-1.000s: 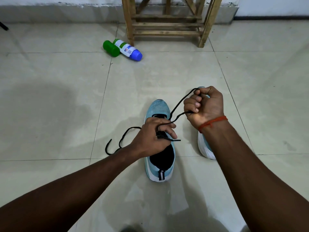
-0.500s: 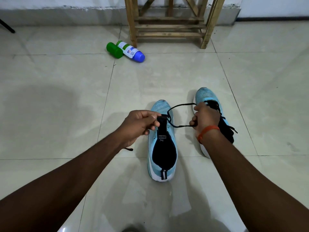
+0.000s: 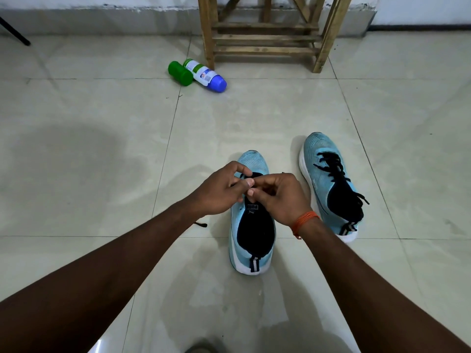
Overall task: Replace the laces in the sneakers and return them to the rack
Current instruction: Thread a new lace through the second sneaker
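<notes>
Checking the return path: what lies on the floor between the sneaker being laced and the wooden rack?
Bare floor tile only, in the head view, from the sneaker to the rack. The two bottles lie left of that stretch, by the rack's leg.

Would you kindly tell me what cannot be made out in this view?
Head view only:
- Which eyelets of the near sneaker the black lace runs through: hidden by the left hand and right hand.
- The lace's loose length: under the left forearm.
- The wooden rack: upper part cut off by the top edge.
- The bottle: label text too small.
</notes>
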